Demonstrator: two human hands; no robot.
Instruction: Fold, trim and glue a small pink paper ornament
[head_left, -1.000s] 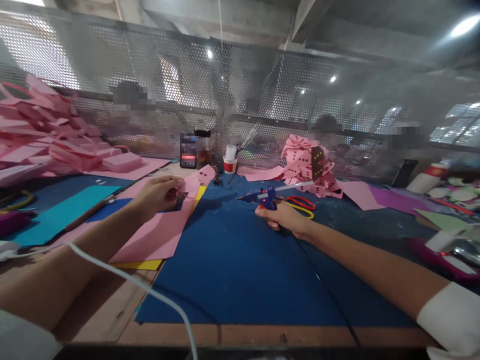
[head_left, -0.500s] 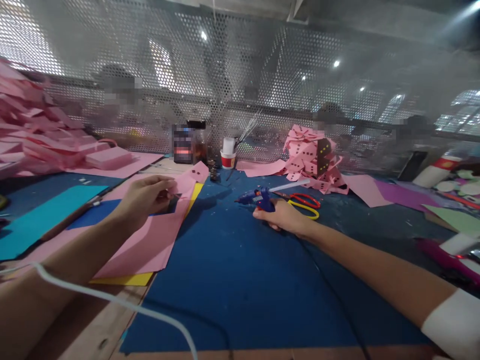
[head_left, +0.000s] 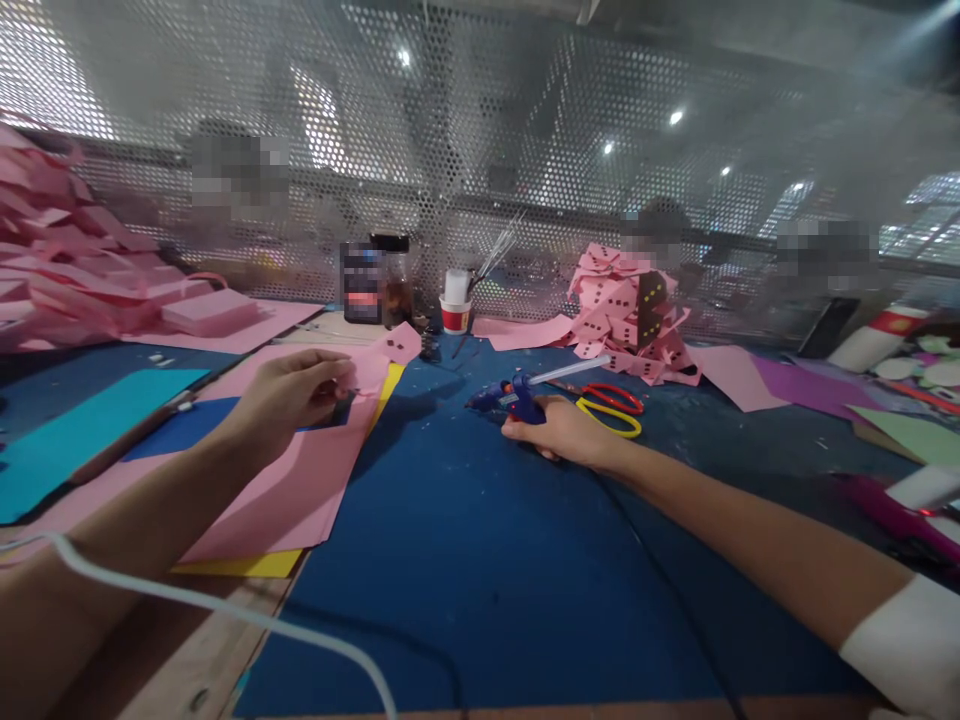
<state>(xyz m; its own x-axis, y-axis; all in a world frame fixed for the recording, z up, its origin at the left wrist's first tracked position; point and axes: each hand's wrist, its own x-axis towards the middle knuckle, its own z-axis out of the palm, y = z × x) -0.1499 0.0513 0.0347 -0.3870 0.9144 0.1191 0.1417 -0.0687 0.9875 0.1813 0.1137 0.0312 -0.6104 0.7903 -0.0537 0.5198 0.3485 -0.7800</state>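
My right hand (head_left: 562,430) is wrapped round a blue glue gun (head_left: 517,398), whose nozzle points left and whose clear glue stick juts out behind. Its dark cord trails down over the blue mat (head_left: 480,600). Between the thumb and fingers of my left hand (head_left: 300,385) is a piece of pink paper (head_left: 390,350) with dark dots near its far end. Beneath that hand lie pink sheets (head_left: 292,490), with yellow paper (head_left: 255,565) showing at their edge. Scissors (head_left: 611,410) with red and yellow handles rest just beyond my right hand.
A dotted pink paper construction (head_left: 622,310) stands at the back right, and a heap of pink strips (head_left: 82,240) at the left. A paper cup (head_left: 455,312) and a phone (head_left: 362,285) stand by the perforated metal screen (head_left: 465,130). A white cable (head_left: 210,595) crosses the front left.
Both hands stay almost where they were, still on the pink paper and the glue gun. The view has shifted only slightly.
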